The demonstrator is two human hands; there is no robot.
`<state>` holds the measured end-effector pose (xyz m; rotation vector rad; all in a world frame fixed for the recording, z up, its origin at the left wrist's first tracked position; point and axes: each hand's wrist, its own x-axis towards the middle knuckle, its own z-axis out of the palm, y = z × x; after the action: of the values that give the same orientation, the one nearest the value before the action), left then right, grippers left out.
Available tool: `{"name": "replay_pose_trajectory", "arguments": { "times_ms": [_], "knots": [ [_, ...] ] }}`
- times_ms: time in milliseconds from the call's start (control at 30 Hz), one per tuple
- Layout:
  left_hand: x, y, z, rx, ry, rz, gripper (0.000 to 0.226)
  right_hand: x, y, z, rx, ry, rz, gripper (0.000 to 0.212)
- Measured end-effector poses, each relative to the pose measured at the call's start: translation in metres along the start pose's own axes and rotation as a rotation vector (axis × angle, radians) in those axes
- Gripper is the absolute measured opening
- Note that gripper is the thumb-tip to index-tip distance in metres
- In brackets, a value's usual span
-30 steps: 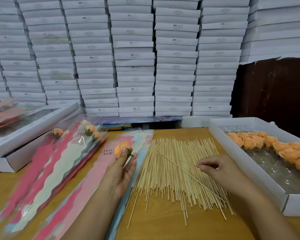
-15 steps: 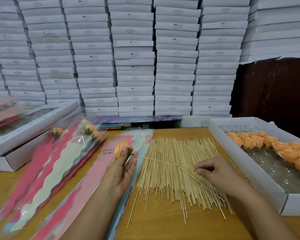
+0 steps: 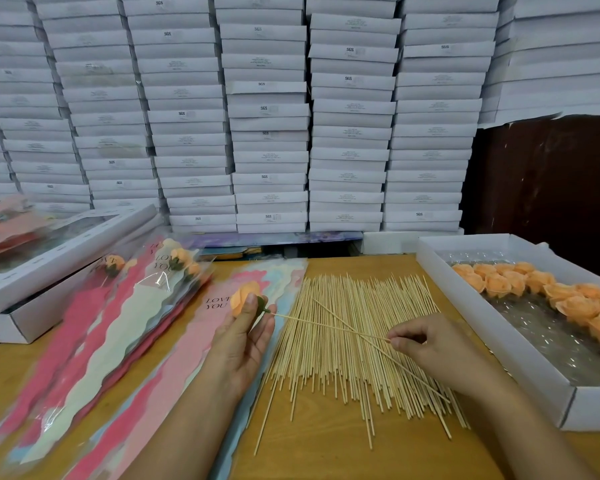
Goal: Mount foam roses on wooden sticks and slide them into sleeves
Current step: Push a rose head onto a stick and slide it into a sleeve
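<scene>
Now, left hand: fingers held an orange foam rose above the "LOVE YOU" sleeves.
Right hand: fingertips pinched a wooden stick, its tip at the rose's green base.
Stick pile: loose on the table, under the hands.
Spare roses: in the white tray, right side.

Tall stacks of flat white boxes fill the back of the room, rising out of view above. To their right a dark brown wall panel shows. In front lies a light wooden counter under even, soft light.
</scene>
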<state>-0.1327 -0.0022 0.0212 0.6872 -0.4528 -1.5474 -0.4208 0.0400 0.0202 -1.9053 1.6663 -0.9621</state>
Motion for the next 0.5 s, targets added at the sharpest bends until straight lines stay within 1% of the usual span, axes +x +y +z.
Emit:
{"name": "replay_pose_trajectory", "arguments": {
  "times_ms": [300, 500],
  "knots": [
    [0.0021, -0.0005, -0.0020, -0.014, 0.007, 0.001, 0.052, 0.0015, 0.0011, 0.0020, 0.015, 0.021, 0.015, 0.013],
    [0.0014, -0.0007, -0.0018, -0.017, 0.008, 0.005, 0.056, 0.0010, 0.0009, 0.0023, -0.003, 0.007, 0.016, 0.014]
  ]
}}
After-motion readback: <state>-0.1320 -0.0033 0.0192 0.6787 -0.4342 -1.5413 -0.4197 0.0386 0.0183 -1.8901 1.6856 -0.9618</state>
